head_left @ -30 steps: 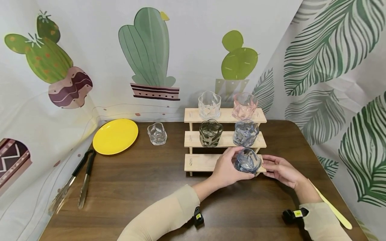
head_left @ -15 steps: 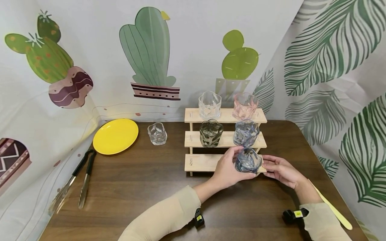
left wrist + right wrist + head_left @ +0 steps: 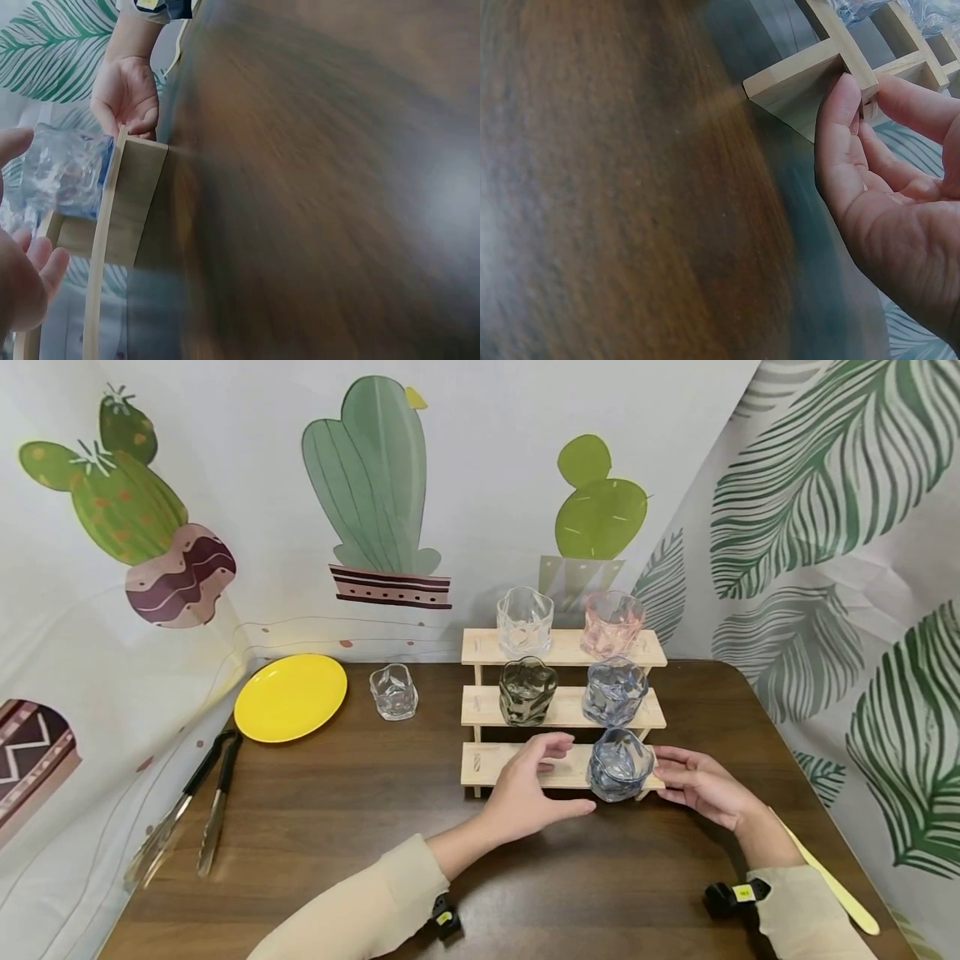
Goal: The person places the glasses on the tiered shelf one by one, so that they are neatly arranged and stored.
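A blue glass cup stands upright at the right end of the bottom step of a three-step wooden rack. Just left of that cup, my left hand is spread with thumb and fingers apart, touching nothing. My right hand pinches the right end of the bottom step; the right wrist view shows its thumb and fingers on the board's end. On the middle step are a dark grey-green cup and another blue cup. A clear cup and a pink cup occupy the top step.
Left of the rack, a small clear cup stands on the dark wooden table. Farther left are a yellow plate and metal tongs with black handles. A pale yellow stick-like utensil lies by the right forearm.
My left hand has let go of the lower blue cup and drawn back to the left. The cup stays on the bottom step, and my right hand keeps its hold on the rack.
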### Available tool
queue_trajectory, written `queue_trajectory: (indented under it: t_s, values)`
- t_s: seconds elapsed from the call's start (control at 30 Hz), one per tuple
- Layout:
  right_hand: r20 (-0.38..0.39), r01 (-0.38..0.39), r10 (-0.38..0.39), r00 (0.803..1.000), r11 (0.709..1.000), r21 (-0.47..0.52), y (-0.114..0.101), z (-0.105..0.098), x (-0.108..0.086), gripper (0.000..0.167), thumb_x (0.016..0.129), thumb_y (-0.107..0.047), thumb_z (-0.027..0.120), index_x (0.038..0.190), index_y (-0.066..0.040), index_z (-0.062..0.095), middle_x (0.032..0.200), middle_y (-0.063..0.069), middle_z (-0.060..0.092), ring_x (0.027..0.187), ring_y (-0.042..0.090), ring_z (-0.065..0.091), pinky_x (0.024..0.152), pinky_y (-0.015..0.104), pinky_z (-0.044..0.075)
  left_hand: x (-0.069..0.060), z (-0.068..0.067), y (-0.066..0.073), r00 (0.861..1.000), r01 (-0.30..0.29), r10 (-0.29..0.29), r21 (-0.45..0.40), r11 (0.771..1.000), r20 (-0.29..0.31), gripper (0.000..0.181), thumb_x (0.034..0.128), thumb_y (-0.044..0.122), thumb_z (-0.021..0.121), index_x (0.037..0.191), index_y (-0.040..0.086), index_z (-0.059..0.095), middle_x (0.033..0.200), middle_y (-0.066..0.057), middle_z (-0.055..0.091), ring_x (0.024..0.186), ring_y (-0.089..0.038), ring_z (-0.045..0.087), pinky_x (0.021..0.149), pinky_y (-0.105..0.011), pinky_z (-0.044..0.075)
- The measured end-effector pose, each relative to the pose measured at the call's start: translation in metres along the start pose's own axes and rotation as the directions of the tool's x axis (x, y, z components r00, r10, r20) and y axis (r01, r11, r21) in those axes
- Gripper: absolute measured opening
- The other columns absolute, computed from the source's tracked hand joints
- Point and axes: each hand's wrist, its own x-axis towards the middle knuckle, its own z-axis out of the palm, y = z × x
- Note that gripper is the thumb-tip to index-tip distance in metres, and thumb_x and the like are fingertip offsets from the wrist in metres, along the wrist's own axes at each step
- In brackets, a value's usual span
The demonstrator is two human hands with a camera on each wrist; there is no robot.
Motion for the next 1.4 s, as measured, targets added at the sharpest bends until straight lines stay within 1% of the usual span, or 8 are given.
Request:
queue_trajectory:
  t_s: [0.23, 0.4, 0.53, 0.67, 0.87, 1.03, 1.13, 1.4]
  values:
    - [-0.024, -0.018, 0.018, 1.000, 1.000, -0.015, 0.000, 0.000, 0.000, 0.033, 0.106, 0.003, 0.051, 0.124, -0.022, 0.062, 0.119, 0.000, 0.069, 0.101, 0.014, 0.070, 0.086, 0.030, 0.059, -0.027, -0.038, -0.008, 0.999, -0.022, 0.022, 0.008, 1.000, -0.044, 0.074, 0.0755, 0.024, 0.096, 0.138, 0.008, 0.058, 0.128, -0.013, 0.063, 0.115, -0.029, 0.063, 0.096, -0.038, 0.056]
    - [0.015, 0.002, -0.002, 1.000, 1.000, -0.001, 0.000, -0.001, 0.000, 0.033, 0.107, 0.003, 0.049, 0.126, -0.021, 0.061, 0.120, 0.001, 0.068, 0.102, 0.015, 0.069, 0.087, 0.031, 0.059, -0.044, -0.069, -0.020, 0.989, -0.029, 0.030, 0.008, 1.000, -0.142, 0.066, 0.0777, 0.018, 0.094, 0.133, 0.005, 0.061, 0.128, -0.017, 0.062, 0.112, -0.035, 0.064, 0.094, -0.047, 0.057]
    - [0.013, 0.006, -0.006, 1.000, 1.000, -0.005, -0.001, -0.001, 0.000, 0.032, 0.106, 0.003, 0.049, 0.126, -0.020, 0.061, 0.121, 0.001, 0.067, 0.102, 0.015, 0.069, 0.087, 0.031, 0.059, -0.046, -0.097, -0.027, 0.969, -0.019, 0.034, 0.067, 0.998, -0.244, 0.059, 0.0800, 0.011, 0.091, 0.131, 0.005, 0.061, 0.128, -0.013, 0.062, 0.114, -0.033, 0.063, 0.096, -0.050, 0.056]
    - [0.000, 0.002, -0.002, 1.000, 1.000, -0.007, -0.002, -0.001, 0.000, 0.032, 0.106, 0.003, 0.050, 0.125, -0.020, 0.061, 0.120, 0.001, 0.067, 0.101, 0.015, 0.069, 0.086, 0.031, 0.059, -0.039, -0.120, -0.033, 0.922, 0.009, 0.050, 0.151, 0.989, -0.384, 0.054, 0.0820, 0.007, 0.088, 0.129, 0.004, 0.062, 0.132, -0.008, 0.059, 0.121, -0.026, 0.058, 0.101, -0.052, 0.051]
    - [-0.004, -0.012, 0.012, 1.000, 1.000, -0.001, -0.001, -0.002, 0.001, 0.032, 0.106, 0.003, 0.050, 0.125, -0.020, 0.061, 0.120, 0.001, 0.068, 0.101, 0.015, 0.069, 0.086, 0.031, 0.059, -0.020, -0.147, -0.057, 0.820, 0.106, 0.047, 0.232, 0.967, -0.570, 0.066, 0.0776, 0.015, 0.091, 0.136, 0.012, 0.060, 0.150, -0.006, 0.046, 0.139, -0.022, 0.042, 0.114, -0.051, 0.037]
    - [-0.006, -0.012, 0.012, 1.000, 1.000, -0.001, 0.001, -0.001, 0.001, 0.032, 0.106, 0.003, 0.050, 0.125, -0.020, 0.061, 0.119, 0.001, 0.068, 0.101, 0.014, 0.069, 0.085, 0.030, 0.059, -0.003, -0.163, -0.076, 0.742, 0.210, -0.019, 0.206, 0.956, -0.670, 0.088, 0.0741, 0.018, 0.094, 0.149, 0.012, 0.048, 0.158, -0.014, 0.032, 0.144, -0.028, 0.032, 0.118, -0.053, 0.028]
    - [0.009, 0.001, -0.001, 1.000, 1.000, 0.000, 0.001, -0.002, 0.001, 0.032, 0.106, 0.003, 0.049, 0.126, -0.020, 0.061, 0.120, 0.001, 0.067, 0.101, 0.014, 0.069, 0.086, 0.030, 0.059, 0.004, -0.171, -0.088, 0.715, 0.267, -0.069, 0.180, 0.947, -0.696, 0.097, 0.0732, 0.021, 0.095, 0.153, 0.012, 0.040, 0.158, -0.013, 0.029, 0.143, -0.029, 0.031, 0.118, -0.051, 0.028]
    - [-0.007, -0.015, 0.015, 1.000, 1.000, -0.012, 0.000, -0.002, 0.001, 0.033, 0.106, 0.002, 0.050, 0.126, -0.022, 0.062, 0.120, 0.000, 0.068, 0.101, 0.014, 0.069, 0.087, 0.030, 0.059, 0.013, -0.180, -0.113, 0.679, 0.380, -0.239, 0.053, 0.924, -0.694, 0.112, 0.0717, 0.022, 0.097, 0.158, 0.014, 0.027, 0.156, -0.016, 0.030, 0.141, -0.031, 0.035, 0.118, -0.046, 0.030]
